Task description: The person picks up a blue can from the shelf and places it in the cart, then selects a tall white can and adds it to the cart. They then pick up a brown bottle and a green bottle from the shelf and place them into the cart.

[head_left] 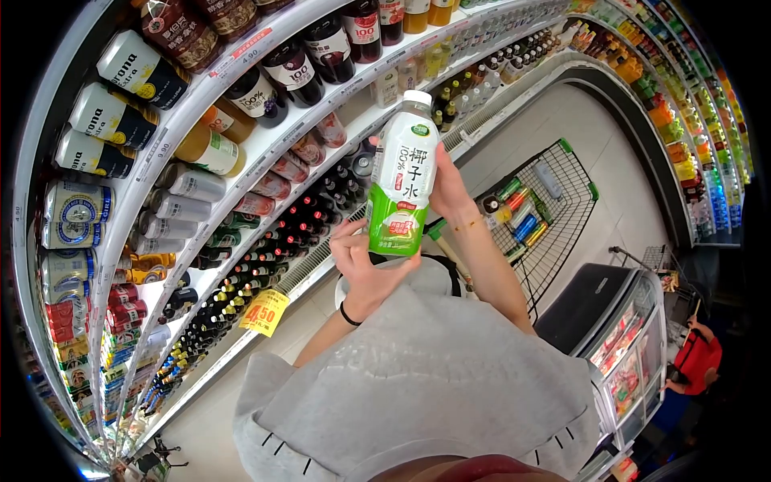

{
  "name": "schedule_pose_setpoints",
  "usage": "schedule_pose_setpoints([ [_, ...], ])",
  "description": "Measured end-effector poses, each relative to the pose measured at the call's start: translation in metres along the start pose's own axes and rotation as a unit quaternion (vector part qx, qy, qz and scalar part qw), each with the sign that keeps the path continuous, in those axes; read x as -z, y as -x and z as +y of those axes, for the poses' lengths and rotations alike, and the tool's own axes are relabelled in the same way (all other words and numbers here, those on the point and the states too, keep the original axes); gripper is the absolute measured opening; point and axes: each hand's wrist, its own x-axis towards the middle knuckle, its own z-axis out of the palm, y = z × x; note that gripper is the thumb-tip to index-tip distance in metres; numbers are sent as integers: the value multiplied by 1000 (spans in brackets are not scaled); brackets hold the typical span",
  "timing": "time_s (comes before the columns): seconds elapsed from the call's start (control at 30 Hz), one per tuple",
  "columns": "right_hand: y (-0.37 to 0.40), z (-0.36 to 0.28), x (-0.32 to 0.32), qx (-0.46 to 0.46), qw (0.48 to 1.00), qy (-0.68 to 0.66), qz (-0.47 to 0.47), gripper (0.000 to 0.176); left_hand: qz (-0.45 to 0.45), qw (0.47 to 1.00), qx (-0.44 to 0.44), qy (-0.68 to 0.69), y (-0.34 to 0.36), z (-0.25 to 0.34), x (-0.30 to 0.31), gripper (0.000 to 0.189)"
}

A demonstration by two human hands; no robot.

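Note:
A white and green bottle of coconut water point(401, 185) with a white cap is held up in front of my chest, its label facing me. My left hand point(363, 261) grips it low down, with the fingers at its side and base. Higher up, my right hand point(451, 189) is wrapped around the bottle's right side, its fingers partly hidden behind it. The bottle stands nearly upright, leaning slightly. Behind it are drink shelves point(317, 108) stocked with juice bottles and cans.
A wire shopping cart point(562, 217) with several cans and bottles stands to my right. Behind it is a freezer case point(622, 345). A yellow price sign point(265, 312) juts out from the lower shelf at left. A person in red point(695, 357) is at the far right.

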Motion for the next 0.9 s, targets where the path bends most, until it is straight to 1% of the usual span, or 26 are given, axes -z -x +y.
schedule_pose_setpoints([
  [0.07, 7, 7, 13, -25, 994, 42, 95, 67, 8, 1000, -5, -1, 5, -4, -2, 80],
  [0.1, 9, 9, 18, -36, 993, 2, 116, 63, 18, 1000, -13, -2, 6, -5, -1, 81],
  [0.13, 9, 12, 22, -37, 992, 1, 116, 63, 17, 1000, -12, -3, 7, -5, 1, 81],
  [0.2, 9, 17, 25, -38, 993, 6, 109, 59, -9, 994, -56, -89, 7, -6, 6, 84],
  [0.27, 7, 20, 21, -44, 995, -9, 91, 59, -14, 993, -57, -99, 10, -9, 8, 86],
  [0.33, 5, 24, 16, -50, 990, -54, 119, 60, -19, 992, -59, -112, 12, -11, 9, 88],
  [0.37, 3, 29, 17, -33, 990, -83, 108, 62, -13, 996, -8, -93, 12, -11, 7, 90],
  [0.4, 1, 32, 15, -35, 990, -85, 105, 62, -8, 996, 44, -74, 11, -9, 7, 92],
  [0.43, -1, 35, 13, -21, 990, -98, 95, 62, -7, 996, 45, -79, 8, -6, 8, 92],
  [0.5, -4, 34, 8, -7, 990, -115, 82, 65, 7, 993, 114, 42, 1, -2, 9, 97],
  [0.53, -5, 35, 9, -8, 990, -117, 79, 65, 7, 993, 113, 39, 3, -4, 12, 97],
  [0.57, -5, 35, 12, -4, 994, -88, 68, 66, -35, 977, 185, 98, 9, -6, 15, 100],
  [0.6, -4, 33, 11, -1, 997, -58, 58, 67, -77, 951, 256, 157, 14, -8, 16, 103],
  [0.63, -4, 29, 10, 2, 997, -34, 63, 67, -99, 948, 256, 162, 17, -14, 17, 99],
  [0.67, 0, 27, 8, 1, 997, -34, 64, 67, -99, 947, 258, 161, 19, -21, 17, 99],
  [0.73, 7, 12, -21, 80, 982, 133, 109, 69, -124, 887, 320, 308, 16, -36, 13, 88],
  [0.77, 6, 4, -34, 82, 977, 161, 114, 75, -129, 857, 338, 367, 15, -39, 11, 87],
  [0.8, 6, 1, -40, 79, 977, 159, 116, 75, -129, 856, 341, 366, 15, -43, 8, 87],
  [0.87, 5, -2, -47, 137, 945, 287, 77, 78, -128, 791, 359, 478, 14, -50, 3, 88],
  [0.9, 5, -2, -49, 140, 939, 304, 80, 81, -135, 774, 370, 496, 13, -51, 4, 89],
])
